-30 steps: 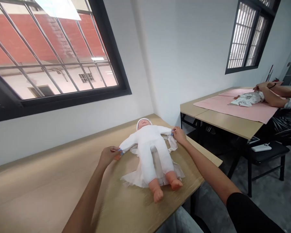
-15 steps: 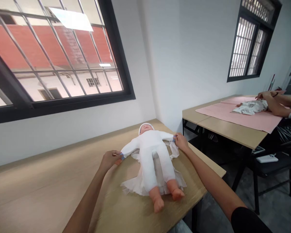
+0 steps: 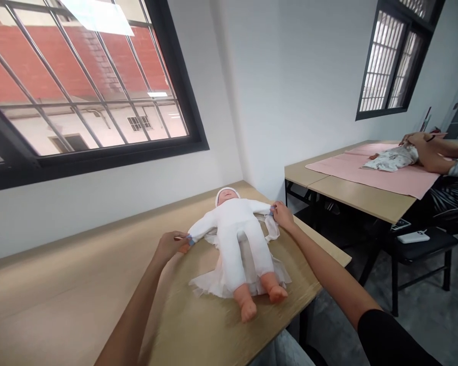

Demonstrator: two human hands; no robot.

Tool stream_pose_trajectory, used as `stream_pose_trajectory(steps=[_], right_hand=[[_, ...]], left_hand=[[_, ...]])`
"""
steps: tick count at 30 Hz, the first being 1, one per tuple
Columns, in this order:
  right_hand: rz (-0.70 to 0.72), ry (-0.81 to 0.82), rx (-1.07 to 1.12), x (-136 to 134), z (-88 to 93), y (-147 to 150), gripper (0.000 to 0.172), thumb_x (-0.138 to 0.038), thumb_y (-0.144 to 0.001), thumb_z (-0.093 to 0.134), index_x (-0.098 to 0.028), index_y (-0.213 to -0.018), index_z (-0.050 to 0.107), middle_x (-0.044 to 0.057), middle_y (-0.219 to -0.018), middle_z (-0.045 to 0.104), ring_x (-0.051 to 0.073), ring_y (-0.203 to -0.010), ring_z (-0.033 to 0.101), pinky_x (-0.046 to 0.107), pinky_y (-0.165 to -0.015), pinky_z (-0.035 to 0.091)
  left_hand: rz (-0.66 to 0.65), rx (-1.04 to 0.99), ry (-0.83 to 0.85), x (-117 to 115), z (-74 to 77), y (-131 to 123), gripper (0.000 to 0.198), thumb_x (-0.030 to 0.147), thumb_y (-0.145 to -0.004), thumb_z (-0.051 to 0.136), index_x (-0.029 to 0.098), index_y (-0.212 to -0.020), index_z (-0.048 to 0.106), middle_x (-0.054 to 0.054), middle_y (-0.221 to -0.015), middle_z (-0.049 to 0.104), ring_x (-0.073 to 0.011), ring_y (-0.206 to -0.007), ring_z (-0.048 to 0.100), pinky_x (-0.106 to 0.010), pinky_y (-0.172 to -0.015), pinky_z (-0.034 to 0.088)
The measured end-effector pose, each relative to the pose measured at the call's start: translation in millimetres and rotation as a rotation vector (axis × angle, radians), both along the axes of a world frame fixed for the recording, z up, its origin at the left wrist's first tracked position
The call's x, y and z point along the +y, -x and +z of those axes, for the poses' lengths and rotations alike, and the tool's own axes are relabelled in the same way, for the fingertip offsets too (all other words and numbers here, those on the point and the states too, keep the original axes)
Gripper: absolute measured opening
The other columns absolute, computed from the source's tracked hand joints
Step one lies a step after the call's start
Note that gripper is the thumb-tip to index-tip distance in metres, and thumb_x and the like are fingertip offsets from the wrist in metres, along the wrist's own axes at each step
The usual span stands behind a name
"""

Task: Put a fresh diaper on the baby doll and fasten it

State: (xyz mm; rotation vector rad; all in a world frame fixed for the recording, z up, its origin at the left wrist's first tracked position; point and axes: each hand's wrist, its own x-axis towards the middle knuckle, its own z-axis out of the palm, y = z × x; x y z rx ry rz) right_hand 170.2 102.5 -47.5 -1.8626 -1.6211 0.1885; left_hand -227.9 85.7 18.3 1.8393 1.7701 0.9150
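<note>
My left hand point(image 3: 170, 246) is nearly closed, thumb and fingers pinched on the end of one sleeve of the baby doll point(image 3: 234, 239), and my right hand point(image 3: 283, 214) is curled in the same way on the other sleeve. The doll lies on its back on a light wood table point(image 3: 80, 284), in a white suit and white cap point(image 3: 227, 195), its bare vinyl feet pointing toward me. Its arms are drawn out to either side, and that seems to be why I have the cuffs and not the body: the pull spreads the arms clear of the chest and leaves the torso flat. A thin white gauze cloth point(image 3: 213, 284) lies under it, showing below the legs and in a loose strip beside my right hand, so the doll is on the cloth rather than on bare wood. (A little blue shows at each cuff, too small for me to tell what it is.) Off to the right, at a second table point(image 3: 361, 201), a co-worker's hands point(image 3: 418, 141) rest on a wrapped doll point(image 3: 393, 158), which lies on a pink cloth point(image 3: 336, 173) spread flat beneath it, and a white power bank point(image 3: 412, 237) lies on a black stool point(image 3: 427, 249) nearby
</note>
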Motion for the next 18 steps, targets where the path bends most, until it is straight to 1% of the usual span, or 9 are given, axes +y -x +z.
stream_pose_trajectory(steps=[4,8,12,18], right_hand=[[0.002,-0.018,0.000,1.6,-3.1,-0.8,0.017,-0.025,-0.096,0.045,-0.018,-0.106,0.057,0.007,-0.116,0.059,0.015,-0.097,0.059,0.023,-0.076,0.038],[0.008,-0.021,-0.014,2.9,-4.3,-1.4,0.016,-0.024,-0.095,0.046,-0.017,-0.104,0.058,0.007,-0.114,0.060,0.016,-0.097,0.058,0.024,-0.074,0.038],[0.010,-0.025,-0.020,3.1,-4.5,-1.6,0.016,-0.023,-0.095,0.047,-0.017,-0.104,0.058,0.007,-0.114,0.060,0.016,-0.097,0.058,0.024,-0.074,0.037],[0.012,-0.045,-0.018,2.3,-5.7,-0.5,0.016,-0.023,-0.095,0.047,-0.017,-0.106,0.057,0.008,-0.115,0.059,0.015,-0.093,0.059,0.024,-0.072,0.037]], left_hand=[[0.013,0.005,-0.014,0.5,0.4,-0.9,0.019,0.036,-0.052,0.063,0.019,-0.058,0.068,-0.006,-0.066,0.073,-0.0303,-0.077,0.068,-0.032,-0.065,0.049],[0.011,0.004,0.003,0.2,0.6,-1.1,0.020,0.037,-0.051,0.062,0.019,-0.058,0.067,-0.008,-0.066,0.073,-0.0299,-0.074,0.068,-0.031,-0.063,0.049],[0.016,0.001,-0.001,-0.8,0.0,-0.3,0.022,0.038,-0.053,0.063,0.018,-0.061,0.068,-0.008,-0.071,0.074,-0.0302,-0.078,0.068,-0.031,-0.065,0.050],[0.002,-0.002,-0.008,-1.9,-0.1,-0.3,0.019,0.032,-0.056,0.064,0.015,-0.063,0.070,-0.009,-0.072,0.074,-0.0276,-0.076,0.069,-0.031,-0.067,0.052]])
